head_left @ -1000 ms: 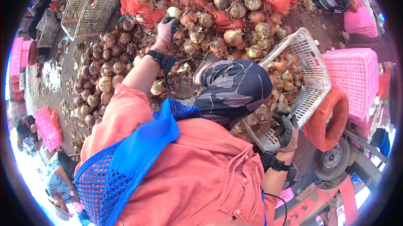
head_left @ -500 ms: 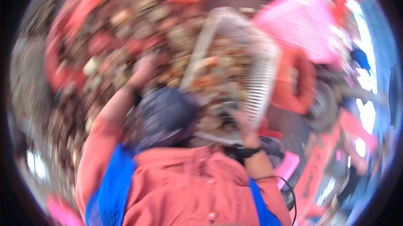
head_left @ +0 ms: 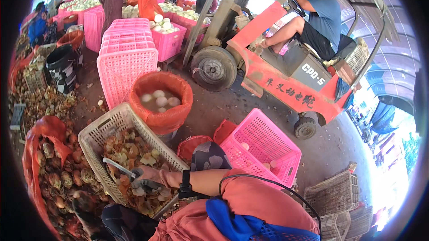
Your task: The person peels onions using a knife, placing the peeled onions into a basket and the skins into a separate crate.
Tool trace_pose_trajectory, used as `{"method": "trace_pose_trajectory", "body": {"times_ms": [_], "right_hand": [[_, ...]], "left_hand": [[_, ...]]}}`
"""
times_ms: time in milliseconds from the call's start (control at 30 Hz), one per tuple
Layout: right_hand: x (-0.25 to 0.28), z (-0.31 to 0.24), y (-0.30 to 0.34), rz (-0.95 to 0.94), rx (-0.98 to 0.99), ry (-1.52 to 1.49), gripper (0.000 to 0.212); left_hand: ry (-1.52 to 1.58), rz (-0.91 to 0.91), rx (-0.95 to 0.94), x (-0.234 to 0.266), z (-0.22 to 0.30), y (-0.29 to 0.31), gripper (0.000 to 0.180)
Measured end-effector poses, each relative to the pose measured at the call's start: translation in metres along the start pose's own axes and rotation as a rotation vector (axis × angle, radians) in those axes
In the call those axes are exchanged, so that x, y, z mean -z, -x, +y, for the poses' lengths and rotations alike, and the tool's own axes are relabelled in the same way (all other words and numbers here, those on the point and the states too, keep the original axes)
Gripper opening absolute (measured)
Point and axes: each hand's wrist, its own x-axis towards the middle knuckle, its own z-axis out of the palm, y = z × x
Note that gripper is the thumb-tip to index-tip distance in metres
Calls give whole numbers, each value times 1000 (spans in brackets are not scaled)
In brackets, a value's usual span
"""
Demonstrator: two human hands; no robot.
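My right hand (head_left: pixel 149 182), in a dark-palmed glove with a black band on the wrist, is closed around a slim grey metal tool (head_left: pixel 117 165) that looks like a knife. It is above a pale plastic crate (head_left: pixel 96 131) with dry onion skins and a few peeled pieces (head_left: pixel 132 149) in it. To the left, a red mesh sack (head_left: pixel 33 151) lies open around many unpeeled brown onions (head_left: pixel 67 179). A dark, blurred shape (head_left: pixel 84 205) at the lower left, over the onions, seems to be my left hand; its fingers cannot be made out.
An orange-lined bucket (head_left: pixel 181 118) with peeled onions in liquid stands beyond the crate. A pink crate (head_left: pixel 263 147) holds a few peeled onions. Stacked pink crates (head_left: pixel 127 62), a red forklift (head_left: pixel 277 75) with a seated person, and worn crates (head_left: pixel 333 194) stand around.
The view has swung right and up, bringing the forklift into sight. My right hand with the tool now shows over the skins; my left hand has dropped from plain view.
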Motion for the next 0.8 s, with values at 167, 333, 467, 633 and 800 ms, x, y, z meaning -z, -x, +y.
{"method": "trace_pose_trajectory", "body": {"times_ms": [167, 333, 467, 633, 800], "right_hand": [[-36, -44, 14, -128, 50, -148, 26], [2, -51, 37, -512, 154, -837, 48], [1, -85, 56, -283, 527, -448, 44], [-30, -105, 78, 78, 501, -270, 40], [-27, -84, 84, 17, 372, -393, 39]], "left_hand": [[-195, -254, -354, -84, 82, 52, 42], [-426, -578, -481, -234, 41, 70, 41], [-88, -552, 262, -300, -11, 62, 48], [-454, -628, -12, -286, -38, 85, 58], [-348, -649, -107, -265, -74, 77, 55]]}}
